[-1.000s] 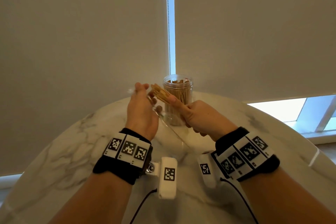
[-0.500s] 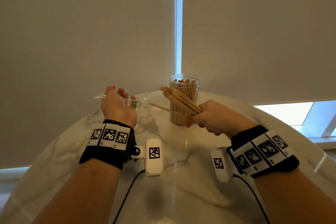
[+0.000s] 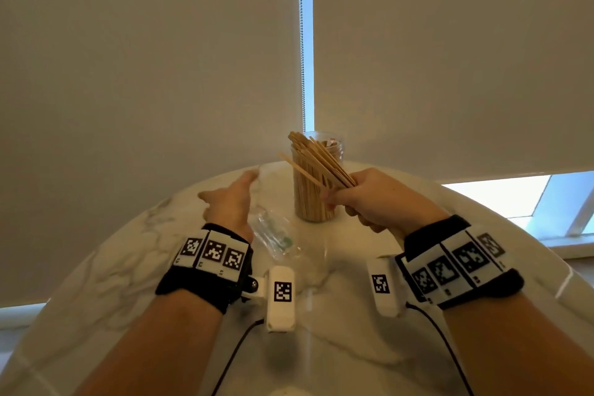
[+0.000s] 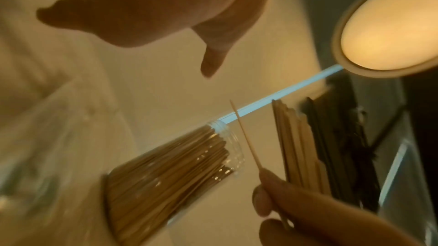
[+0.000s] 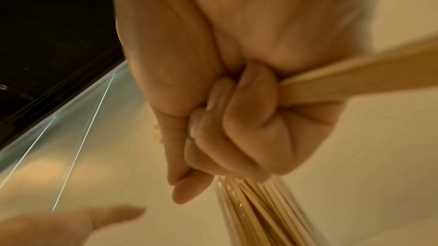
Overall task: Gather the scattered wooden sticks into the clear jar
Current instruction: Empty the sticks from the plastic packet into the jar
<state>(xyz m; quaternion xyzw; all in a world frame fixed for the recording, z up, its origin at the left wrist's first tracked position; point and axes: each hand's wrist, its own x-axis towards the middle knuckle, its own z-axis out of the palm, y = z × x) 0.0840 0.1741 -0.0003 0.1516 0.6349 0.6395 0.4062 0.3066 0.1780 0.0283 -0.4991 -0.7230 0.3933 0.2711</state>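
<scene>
Head view: your right hand (image 3: 379, 199) clamps a bundle of sticks (image 3: 321, 159), fingers curled tight round their lower ends, tips angled up across the jar (image 3: 316, 183) mouth, likely to line them up for the drop. One stick (image 3: 300, 169) splays loose to the left of the bundle and could snag the rim. The jar stands upright at the far edge of the table (image 3: 353, 347), already packed with sticks. Your left hand (image 3: 233, 202) hovers beside it, fingers straight and apart, holding nothing, placed perhaps to steady the jar. A clear wrapper (image 3: 273, 233) lies crumpled just beside that hand.
</scene>
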